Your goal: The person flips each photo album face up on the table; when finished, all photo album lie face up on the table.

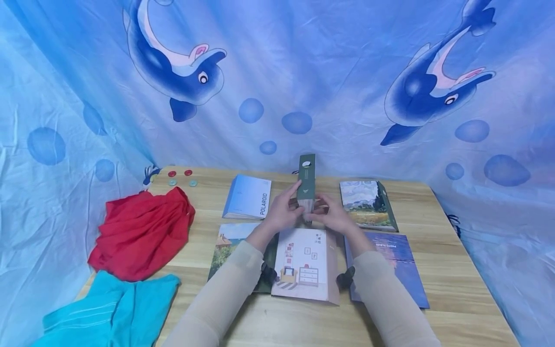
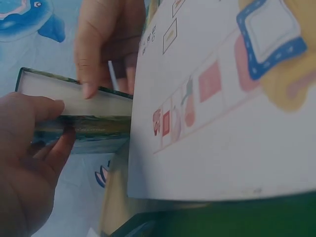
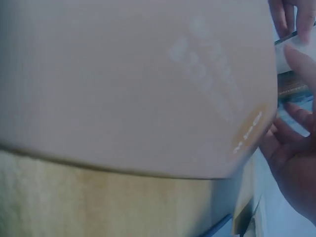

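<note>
Near the back middle of the table, a thick album with a dark green spine (image 1: 307,180) stands on end between the two hands, its spine toward the head camera. My left hand (image 1: 284,208) grips it from the left, thumb and fingers on opposite sides, as the left wrist view shows on the album's pale page block (image 2: 84,98). From the right, my right hand (image 1: 335,214) holds its lower part with curled fingers and thumb. Just in front, a white album with a drawn room (image 1: 302,265) lies below the wrists and fills much of both wrist views.
A blue Polaroid album (image 1: 248,196) and a landscape album (image 1: 360,202) lie at either side. Nearer are a house-picture album (image 1: 231,241) and a purple-blue photo album (image 1: 403,270). Red cloth (image 1: 143,231), turquoise cloth (image 1: 117,308) and several small discs (image 1: 188,172) are at left.
</note>
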Demonstrator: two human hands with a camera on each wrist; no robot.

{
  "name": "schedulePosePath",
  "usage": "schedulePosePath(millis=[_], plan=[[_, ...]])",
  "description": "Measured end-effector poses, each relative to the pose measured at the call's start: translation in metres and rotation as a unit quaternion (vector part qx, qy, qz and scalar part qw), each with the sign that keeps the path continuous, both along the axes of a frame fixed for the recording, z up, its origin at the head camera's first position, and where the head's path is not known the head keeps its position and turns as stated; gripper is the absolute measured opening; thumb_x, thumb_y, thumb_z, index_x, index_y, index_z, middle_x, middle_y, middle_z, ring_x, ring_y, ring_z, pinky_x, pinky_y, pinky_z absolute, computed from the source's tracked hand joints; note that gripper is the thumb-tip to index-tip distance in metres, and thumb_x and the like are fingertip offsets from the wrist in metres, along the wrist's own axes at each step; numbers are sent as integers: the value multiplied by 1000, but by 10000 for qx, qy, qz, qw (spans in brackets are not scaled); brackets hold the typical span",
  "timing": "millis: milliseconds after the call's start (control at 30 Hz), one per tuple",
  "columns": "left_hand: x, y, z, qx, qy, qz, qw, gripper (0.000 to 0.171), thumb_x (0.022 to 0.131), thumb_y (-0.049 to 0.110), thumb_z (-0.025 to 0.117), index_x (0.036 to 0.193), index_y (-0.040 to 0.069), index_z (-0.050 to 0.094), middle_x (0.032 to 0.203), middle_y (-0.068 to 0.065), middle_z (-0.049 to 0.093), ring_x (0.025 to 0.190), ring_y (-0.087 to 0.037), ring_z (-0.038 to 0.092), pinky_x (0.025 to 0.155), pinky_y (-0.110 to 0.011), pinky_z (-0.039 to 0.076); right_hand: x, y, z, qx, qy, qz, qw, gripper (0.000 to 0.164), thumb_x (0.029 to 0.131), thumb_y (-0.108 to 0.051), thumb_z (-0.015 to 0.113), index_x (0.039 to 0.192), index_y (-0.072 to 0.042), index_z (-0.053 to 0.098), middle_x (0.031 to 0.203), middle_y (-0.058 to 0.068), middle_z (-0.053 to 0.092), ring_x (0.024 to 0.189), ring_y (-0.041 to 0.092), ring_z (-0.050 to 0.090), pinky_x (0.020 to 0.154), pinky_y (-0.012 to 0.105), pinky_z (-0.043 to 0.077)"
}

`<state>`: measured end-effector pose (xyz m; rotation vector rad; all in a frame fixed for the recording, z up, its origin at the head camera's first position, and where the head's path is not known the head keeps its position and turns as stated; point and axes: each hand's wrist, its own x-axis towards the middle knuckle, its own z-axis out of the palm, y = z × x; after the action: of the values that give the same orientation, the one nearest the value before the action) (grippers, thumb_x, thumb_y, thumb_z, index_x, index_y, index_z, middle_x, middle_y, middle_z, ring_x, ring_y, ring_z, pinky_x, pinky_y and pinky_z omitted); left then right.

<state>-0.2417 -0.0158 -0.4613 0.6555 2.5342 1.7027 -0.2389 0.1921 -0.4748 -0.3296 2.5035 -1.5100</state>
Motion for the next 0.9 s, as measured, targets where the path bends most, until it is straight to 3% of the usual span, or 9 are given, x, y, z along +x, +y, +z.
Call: schedulePosePath(millis=[167, 433, 700, 900], plan=[[-1, -5, 0, -67, 305, 55, 9995, 82, 91, -1, 71, 160, 12, 30, 168, -7, 20, 128, -31, 58, 101, -23, 49, 0, 1, -5, 178, -364, 66, 9992, 80, 90, -34, 78, 151, -1, 39, 138, 25, 56, 123, 41, 58, 105, 54, 47], [-2, -14, 0, 395, -110, 20, 9992, 79, 91, -4, 68, 159, 7, 29, 168, -2, 20, 130, -35, 55, 100, -27, 51, -1, 3, -11, -19, -515, -11, 9987, 87, 89, -34, 79, 154, 3, 34, 141, 26, 54, 128, 43, 54, 109, 57, 43], [-3, -23, -7, 647, -565, 188, 9961, 76, 91, -5, 68, 157, 2, 32, 165, -11, 27, 130, -37, 55, 101, -31, 52, -1, 6, -11, 171, -650, -157, 9976, 95, 85, -39, 82, 154, 6, 34, 144, 27, 52, 129, 43, 53, 109, 55, 43], [-3, -27, -11, 636, -502, 240, 9964, 73, 88, -9, 68, 154, 0, 38, 164, -14, 29, 139, -35, 46, 106, -32, 47, 1, 7, -8, 253, -631, -182, 9975, 99, 85, -41, 82, 154, 8, 31, 146, 29, 48, 130, 44, 51, 108, 55, 45]])
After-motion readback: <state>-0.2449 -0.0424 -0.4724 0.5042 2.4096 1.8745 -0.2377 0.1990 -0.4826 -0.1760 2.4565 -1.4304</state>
